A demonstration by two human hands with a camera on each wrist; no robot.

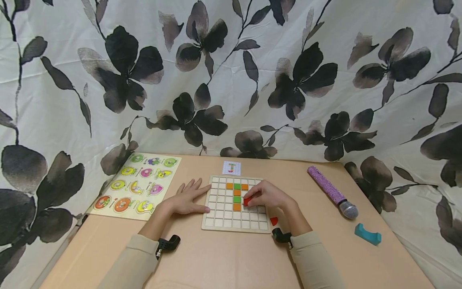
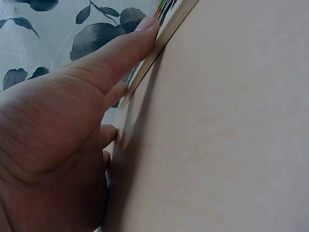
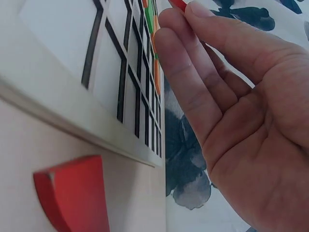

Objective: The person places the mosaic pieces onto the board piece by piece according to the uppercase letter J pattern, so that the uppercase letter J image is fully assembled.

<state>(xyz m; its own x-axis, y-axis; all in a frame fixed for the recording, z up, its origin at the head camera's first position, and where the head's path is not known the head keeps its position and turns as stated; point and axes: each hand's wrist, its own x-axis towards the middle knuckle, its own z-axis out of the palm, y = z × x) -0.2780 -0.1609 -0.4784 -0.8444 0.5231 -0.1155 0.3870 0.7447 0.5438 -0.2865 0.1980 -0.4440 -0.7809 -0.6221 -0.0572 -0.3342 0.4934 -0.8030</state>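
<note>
A pale wooden grid board (image 1: 236,230) lies mid-table, its squares mostly white. Orange tiles (image 1: 236,207) and green tiles (image 1: 237,199) fill several squares around its middle column. My right hand (image 1: 268,195) pinches a red piece (image 1: 247,201) between thumb and fingers over the board, just right of the lower green tile. Spread out flat, my left hand (image 1: 187,198) touches the board's left edge with thumb and fingertip. Another red piece (image 3: 77,193), with a curved side, lies on the table by the board's right edge. A small pattern card (image 1: 231,168) lies behind the board.
At left lies a sheet of fruit pictures (image 1: 140,185). A glittery purple microphone (image 1: 330,188) and a teal curved block (image 1: 367,235) are on the right. Behind the table (image 1: 216,261) hangs a floral cloth (image 1: 231,80).
</note>
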